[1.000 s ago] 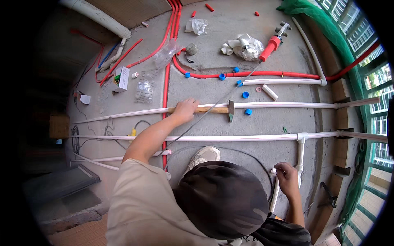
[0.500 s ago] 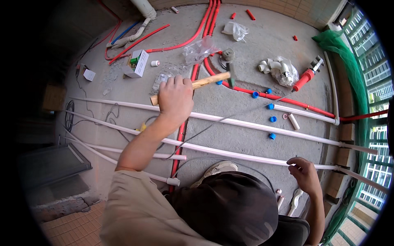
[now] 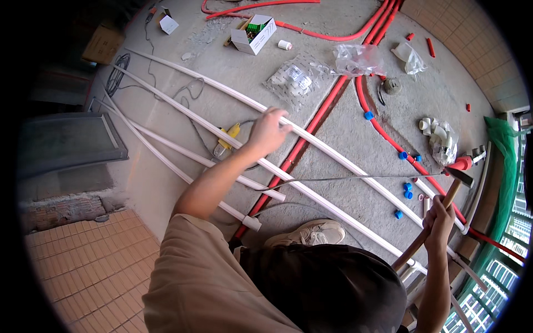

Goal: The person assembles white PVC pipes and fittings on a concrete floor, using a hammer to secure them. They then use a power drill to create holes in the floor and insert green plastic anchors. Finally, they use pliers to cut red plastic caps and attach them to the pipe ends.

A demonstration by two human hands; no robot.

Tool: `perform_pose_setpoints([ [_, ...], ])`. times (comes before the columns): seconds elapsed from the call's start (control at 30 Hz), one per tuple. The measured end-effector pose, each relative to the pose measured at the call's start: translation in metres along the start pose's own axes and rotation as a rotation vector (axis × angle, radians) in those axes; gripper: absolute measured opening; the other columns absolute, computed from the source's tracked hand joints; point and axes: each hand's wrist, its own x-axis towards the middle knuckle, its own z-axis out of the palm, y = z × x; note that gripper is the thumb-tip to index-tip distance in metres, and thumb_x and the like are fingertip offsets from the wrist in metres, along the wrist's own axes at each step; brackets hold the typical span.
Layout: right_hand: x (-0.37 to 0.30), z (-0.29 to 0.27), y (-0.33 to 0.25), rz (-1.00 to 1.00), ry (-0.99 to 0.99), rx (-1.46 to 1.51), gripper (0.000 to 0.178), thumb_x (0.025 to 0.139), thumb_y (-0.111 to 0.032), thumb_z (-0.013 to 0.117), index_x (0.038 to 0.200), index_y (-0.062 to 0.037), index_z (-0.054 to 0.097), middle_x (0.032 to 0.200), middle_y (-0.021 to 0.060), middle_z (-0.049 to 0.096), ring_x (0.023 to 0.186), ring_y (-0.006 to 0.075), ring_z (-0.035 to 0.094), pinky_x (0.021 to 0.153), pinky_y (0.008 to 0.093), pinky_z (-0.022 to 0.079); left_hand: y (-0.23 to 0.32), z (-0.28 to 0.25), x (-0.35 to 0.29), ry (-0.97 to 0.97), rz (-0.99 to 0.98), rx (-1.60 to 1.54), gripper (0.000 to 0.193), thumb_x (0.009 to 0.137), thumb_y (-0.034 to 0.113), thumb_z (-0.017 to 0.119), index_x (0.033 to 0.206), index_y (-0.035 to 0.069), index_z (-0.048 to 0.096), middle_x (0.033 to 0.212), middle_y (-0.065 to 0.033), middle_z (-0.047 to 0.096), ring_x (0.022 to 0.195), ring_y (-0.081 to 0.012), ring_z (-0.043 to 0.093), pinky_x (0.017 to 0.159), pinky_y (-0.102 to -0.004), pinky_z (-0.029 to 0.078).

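My right hand [image 3: 438,223] grips a hammer [image 3: 415,246] by its wooden handle at the right, close to the wall side. The dark hammer head [image 3: 462,177] points up and away from me. My left hand [image 3: 268,133] is over the uppermost long white pipe [image 3: 327,151], its fingers loosely bent and apart, with nothing in them. Whether it touches that pipe I cannot tell. A yellow tool [image 3: 228,139] with a cord lies just left of my left hand, partly under a second white pipe [image 3: 300,186].
Red pipes [image 3: 317,119] cross the floor. Several blue caps [image 3: 408,191] and a bag of white fittings [image 3: 442,139] lie at the right, near a red power tool [image 3: 459,164]. An open box [image 3: 254,34] and plastic bags [image 3: 300,82] lie farther off. Green netting [image 3: 502,145] hangs along the right.
The hammer has passed from my left hand to my right hand. My left hand is now empty over the white pipe. The view has turned, so the floor items appear shifted.
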Motion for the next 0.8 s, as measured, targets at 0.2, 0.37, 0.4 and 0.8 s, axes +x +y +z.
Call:
perform_pose_setpoints([
  [0.2,-0.033,-0.129,0.071,0.067,-0.043,-0.861,0.018,0.084,-0.008,0.074,0.079,-0.0015,0.058,0.061,0.0017,0.053,0.049,0.0126,0.05,0.047,0.0327,0.039,-0.086,-0.045,0.162,-0.002,-0.131,0.484,0.074,0.093,0.014,0.068,0.158,0.003,0.035,0.156,-0.0211,0.048,0.132,-0.0406,0.059,0.107,-0.0489,0.051],
  [0.37,-0.115,-0.241,0.101,0.122,-0.041,-1.245,0.022,0.073,-0.01,0.076,0.076,0.0032,0.058,0.063,0.0159,0.056,0.059,0.0326,0.057,0.059,0.0449,0.045,-0.109,-0.061,0.278,0.094,-0.276,0.614,0.083,0.094,0.018,0.062,0.165,0.006,0.019,0.161,-0.0205,0.042,0.138,-0.0369,0.057,0.107,-0.0511,0.052],
  [0.4,-0.129,-0.248,0.104,0.199,-0.015,-1.233,0.025,0.071,-0.011,0.076,0.077,0.0047,0.059,0.065,0.0196,0.057,0.064,0.0375,0.061,0.062,0.047,0.046,-0.134,-0.072,0.293,0.111,-0.25,0.624,0.075,0.094,0.019,0.061,0.16,0.005,0.028,0.158,-0.0216,0.046,0.134,-0.0375,0.06,0.104,-0.0514,0.054],
  [0.8,-0.287,-0.35,0.241,0.502,0.137,-1.33,0.027,0.078,-0.015,0.079,0.078,0.004,0.06,0.065,0.0182,0.058,0.062,0.0326,0.059,0.062,0.043,0.047,-0.1,-0.026,0.186,0.222,0.107,0.466,0.016,0.092,0.01,0.064,0.105,0.007,0.073,0.108,-0.0158,0.073,0.102,-0.0399,0.071,0.087,-0.0509,0.056],
])
